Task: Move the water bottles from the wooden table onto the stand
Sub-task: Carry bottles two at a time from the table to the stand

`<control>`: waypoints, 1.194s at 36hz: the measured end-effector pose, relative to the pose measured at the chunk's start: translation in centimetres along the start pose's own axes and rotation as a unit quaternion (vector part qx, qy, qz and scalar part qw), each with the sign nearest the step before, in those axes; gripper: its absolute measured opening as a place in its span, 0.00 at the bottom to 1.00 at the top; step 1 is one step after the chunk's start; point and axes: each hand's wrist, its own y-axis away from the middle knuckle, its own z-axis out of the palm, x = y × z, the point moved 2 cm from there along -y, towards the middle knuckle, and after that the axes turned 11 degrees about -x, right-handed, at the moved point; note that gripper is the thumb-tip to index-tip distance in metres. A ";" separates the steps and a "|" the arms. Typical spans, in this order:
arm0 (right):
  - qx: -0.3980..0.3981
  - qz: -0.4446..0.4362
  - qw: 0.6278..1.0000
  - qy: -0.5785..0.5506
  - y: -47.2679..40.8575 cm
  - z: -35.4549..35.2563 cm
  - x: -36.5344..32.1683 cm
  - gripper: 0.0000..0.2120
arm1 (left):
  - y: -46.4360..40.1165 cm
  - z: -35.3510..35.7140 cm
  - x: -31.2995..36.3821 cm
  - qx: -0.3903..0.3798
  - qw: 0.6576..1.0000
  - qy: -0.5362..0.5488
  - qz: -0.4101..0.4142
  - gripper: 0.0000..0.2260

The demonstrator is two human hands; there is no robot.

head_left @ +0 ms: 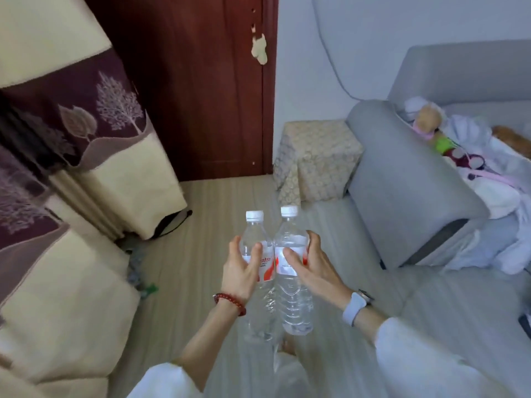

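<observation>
A home living room: grey sofa (413, 179) strewn with toys, patterned curtains (94, 133), wooden door (201, 81).

Left hand (240, 270) gripping left bottle (256, 255), right hand (311, 261) gripping right bottle (293, 282), bottles touching

Left water bottle (256, 261), red-and-white label: partial red lettering "…alra" (start hidden by fingers). Right water bottle (293, 262) label: small print, illegible.
</observation>
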 end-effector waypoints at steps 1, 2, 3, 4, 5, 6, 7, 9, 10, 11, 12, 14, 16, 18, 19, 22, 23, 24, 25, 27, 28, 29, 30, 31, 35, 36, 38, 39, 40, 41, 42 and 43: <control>0.005 0.004 1.000 0.008 -2.4 -1.6 0.0 0.28 | -2.7 0.5 1.0 -0.003 1.000 0.003 0.000 0.25; 0.012 0.005 1.000 0.013 -4.7 -3.2 0.0 0.29 | -5.3 1.0 2.1 -0.007 1.000 0.003 0.005 0.25; 0.019 0.003 1.000 0.017 -6.9 -4.8 -0.1 0.28 | -7.8 1.4 3.3 -0.009 1.000 -0.002 0.013 0.26; 0.025 -0.002 0.999 0.023 -9.1 -6.4 -0.3 0.28 | -10.2 1.7 4.4 -0.008 1.000 -0.010 0.022 0.26; 0.030 -0.006 0.999 0.030 -11.2 -7.9 -0.5 0.27 | -12.4 1.9 5.5 -0.007 0.999 -0.017 0.028 0.26; 0.035 -0.009 0.999 0.036 -13.1 -9.2 -0.7 0.27 | -14.6 2.0 6.3 -0.006 0.999 -0.019 0.033 0.27; 0.037 -0.012 0.998 0.041 -15.0 -10.4 -0.8 0.27 | -16.5 2.1 7.1 -0.007 0.999 -0.018 0.036 0.27; 0.034 -0.017 0.998 0.050 -18.7 -12.6 -0.9 0.29 | -20.4 2.2 8.6 -0.010 0.999 -0.017 0.041 0.31; 0.032 -0.018 0.998 0.053 -20.6 -13.7 -0.9 0.29 | -22.5 2.4 9.1 -0.014 0.999 -0.019 0.046 0.32; 0.030 -0.020 0.998 0.055 -22.6 -14.7 -0.8 0.28 | -24.6 2.5 9.6 -0.018 0.998 -0.021 0.051 0.32; 0.029 -0.023 0.998 0.055 -24.6 -15.6 -0.7 0.28 | -26.8 2.6 10.1 -0.021 0.998 -0.025 0.056 0.30; 0.027 -0.033 0.998 0.056 -28.8 -17.6 -0.5 0.27 | -31.5 2.9 10.9 -0.027 0.997 -0.023 0.065 0.28; 0.025 -0.041 0.997 0.059 -33.2 -19.4 -0.1 0.27 | -36.4 3.2 11.7 -0.036 0.996 -0.015 0.079 0.26; 0.026 -0.039 0.997 0.058 -37.8 -21.2 0.1 0.30 | -41.4 3.5 12.4 -0.042 0.995 -0.015 0.086 0.26; 0.027 -0.036 0.997 0.062 -40.2 -22.1 0.2 0.31 | -44.0 3.6 12.7 -0.041 0.995 -0.017 0.087 0.25; 0.028 -0.029 0.997 0.059 -47.3 -25.2 -0.3 0.32 | -52.0 3.6 14.3 -0.039 0.995 -0.037 0.086 0.26; 0.025 -0.028 0.998 0.052 -49.5 -26.3 -0.5 0.33 | -54.6 3.6 15.0 -0.041 0.994 -0.051 0.082 0.27; 0.023 -0.026 0.998 0.046 -51.6 -27.5 -0.7 0.33 | -57.1 3.7 15.7 -0.043 0.994 -0.065 0.077 0.28; 0.028 -0.021 0.999 0.041 -53.6 -28.6 -0.8 0.34 | -59.6 3.8 16.4 -0.046 0.993 -0.076 0.072 0.30; 0.044 -0.001 0.999 0.028 -57.1 -31.0 -0.6 0.35 | -64.0 4.5 17.6 -0.061 0.992 -0.093 0.065 0.33; 0.047 0.014 0.998 0.029 -58.8 -32.1 -0.4 0.35 | -66.1 5.0 18.2 -0.070 0.990 -0.102 0.062 0.33; 0.046 0.027 0.998 0.034 -60.3 -33.1 0.0 0.36 | -68.0 5.5 18.6 -0.079 0.989 -0.112 0.060 0.33; 0.045 0.038 0.997 0.041 -61.9 -34.0 0.4 0.36 | -70.0 6.1 19.1 -0.085 0.987 -0.121 0.060 0.33; 0.047 0.047 0.997 0.043 -63.6 -35.0 1.0 0.37 | -72.1 6.7 19.5 -0.087 0.986 -0.130 0.060 0.33; 0.069 0.077 0.994 0.026 -70.5 -38.4 4.1 0.37 | -79.8 9.8 20.3 -0.083 0.983 -0.158 0.049 0.33; 0.077 0.086 0.993 0.022 -72.3 -39.2 4.9 0.36 | -81.5 10.7 20.3 -0.083 0.981 -0.166 0.047 0.33; 0.086 0.103 0.991 0.022 -76.3 -40.8 7.0 0.36 | -85.0 12.8 19.9 -0.083 0.979 -0.181 0.048 0.32; 0.086 0.109 0.990 0.026 -78.4 -41.5 8.2 0.35 | -86.8 13.9 19.5 -0.081 0.978 -0.187 0.047 0.32; 0.082 0.114 0.990 0.032 -80.3 -42.2 9.4 0.35 | -88.6 15.0 19.0 -0.080 0.977 -0.190 0.045 0.33; 0.075 0.118 0.990 0.037 -82.4 -42.7 10.6 0.34 | -90.3 16.1 18.4 -0.079 0.978 -0.191 0.039 0.34; 0.067 0.119 0.990 0.041 -84.5 -43.3 12.0 0.34 | -92.1 17.3 17.8 -0.077 0.978 -0.191 0.034 0.34; 0.059 0.121 0.990 0.040 -86.5 -43.7 13.5 0.33 | -93.9 18.4 17.1 -0.079 0.978 -0.192 0.026 0.34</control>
